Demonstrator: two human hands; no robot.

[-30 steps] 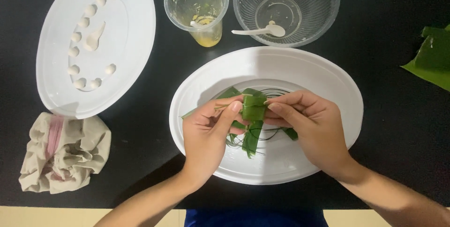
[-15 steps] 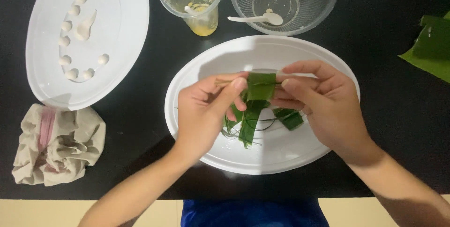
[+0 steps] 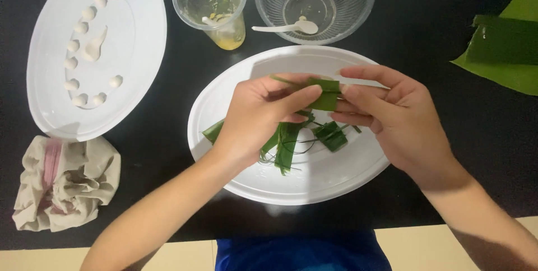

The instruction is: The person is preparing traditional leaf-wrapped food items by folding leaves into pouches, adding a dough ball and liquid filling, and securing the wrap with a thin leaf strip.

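Folding a green leaf strip over the round white plate.

Your left hand (image 3: pixel 263 111) and right hand (image 3: pixel 392 117) both pinch the folded leaf strip (image 3: pixel 324 94), fingertips closed narrow on it from either side, held just above the far half of the round plate (image 3: pixel 224 97). Step, as judged: mid-fold, wrap not yet closed. Strip's long axis runs left–right, roughly parallel to the table's near edge; its loose end seems to point toward your right hand, partly hidden. Next move likely calls for steady thumb pressure so the crease holds. Leaf trimmings (image 3: pixel 288 145) lie on the plate below. Oval plate (image 3: pixel 140 52) with white balls (image 3: pixel 78 61) sits at far left; crumpled cloth (image 3: pixel 64 184) near the left front edge.
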